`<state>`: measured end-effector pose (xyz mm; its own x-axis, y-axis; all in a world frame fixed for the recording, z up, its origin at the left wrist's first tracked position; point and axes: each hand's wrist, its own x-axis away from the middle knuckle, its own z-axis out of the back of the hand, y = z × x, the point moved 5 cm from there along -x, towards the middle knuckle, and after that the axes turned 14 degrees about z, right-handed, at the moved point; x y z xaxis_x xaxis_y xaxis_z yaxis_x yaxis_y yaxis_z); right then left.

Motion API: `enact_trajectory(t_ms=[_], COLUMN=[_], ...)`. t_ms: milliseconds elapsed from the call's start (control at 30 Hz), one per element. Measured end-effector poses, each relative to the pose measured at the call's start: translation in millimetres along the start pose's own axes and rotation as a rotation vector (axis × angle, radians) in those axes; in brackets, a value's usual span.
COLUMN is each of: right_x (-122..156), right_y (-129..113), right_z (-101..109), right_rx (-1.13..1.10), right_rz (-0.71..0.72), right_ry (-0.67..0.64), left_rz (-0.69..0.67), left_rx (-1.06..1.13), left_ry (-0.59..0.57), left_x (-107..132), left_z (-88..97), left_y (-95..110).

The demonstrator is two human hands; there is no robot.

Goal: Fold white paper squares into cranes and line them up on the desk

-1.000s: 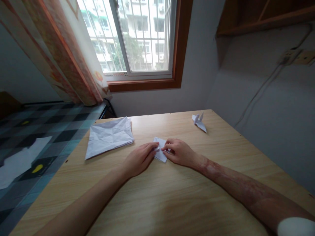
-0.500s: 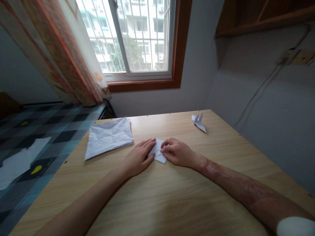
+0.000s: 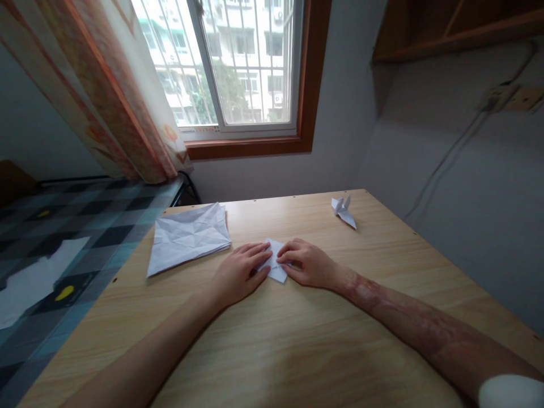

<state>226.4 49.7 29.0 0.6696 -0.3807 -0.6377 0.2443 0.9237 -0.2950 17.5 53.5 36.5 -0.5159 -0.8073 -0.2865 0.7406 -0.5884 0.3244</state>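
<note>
The left hand [image 3: 240, 275] lies palm down with its fingers stretched out, their tips over the left part of a small, white, folded piece of paper with straight edges [image 3: 277, 275]. This folded paper lies between the two hands, on a broad, pale, wood-grain desk [image 3: 263, 351]. The right hand [image 3: 308, 262] meets the paper from the other side, its fingers bent and its thumb drawn in near the index finger; whether it pinches an edge or only presses down, I cannot tell. The paper's lower corner shows uncovered between the thumbs, and its top corner shows just beyond the fingertips. Past the left hand, farther out and to its left, a flat stack of creased white paper sheets [image 3: 191, 238] rests near the far left part of the desk, apart from the fingers. Beyond the right hand and to its right, near the desk's far right corner, sits a small white folded-paper figure with pointed, upright parts [image 3: 345, 212]. Well to the left of the left hand, white sheets of paper [image 3: 29, 286] lie on a bed with a dark and blue-green checked cover [image 3: 110, 229]. Straight ahead of both hands, beyond the desk, is a barred window with a brown wooden frame [image 3: 255, 73].
</note>
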Motion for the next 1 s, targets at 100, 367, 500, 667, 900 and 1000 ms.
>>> enact_trajectory(t_ms=[100, 367, 500, 667, 900, 1000], right_x=[-0.7, -0.3, -1.0, -2.5, -1.6, -1.6], right_y=[-0.7, -0.6, -1.7, -3.0, -2.0, -2.4], right_z=[0.6, 0.5, 1.2, 2.1, 1.6, 1.8], right_rx=[-0.009, 0.024, 0.022, 0.021, 0.012, 0.013], right_rz=[0.001, -0.001, -0.001, -0.005, 0.007, 0.013], right_ry=[0.013, -0.009, -0.007, -0.011, -0.018, -0.018], left_rz=[-0.033, -0.073, -0.091, -0.092, -0.087, -0.096], left_rx=[0.005, 0.031, 0.029, 0.041, 0.052, 0.052], left_ry=[0.021, 0.030, 0.018, 0.023, 0.029, 0.040], left_x=[-0.7, 0.3, 1.5, 1.7, 1.9, 2.1], left_z=[2.2, 1.9, 1.1, 1.7, 2.6, 1.9], left_y=[3.4, 4.4, 4.6, 4.8, 5.6, 4.8])
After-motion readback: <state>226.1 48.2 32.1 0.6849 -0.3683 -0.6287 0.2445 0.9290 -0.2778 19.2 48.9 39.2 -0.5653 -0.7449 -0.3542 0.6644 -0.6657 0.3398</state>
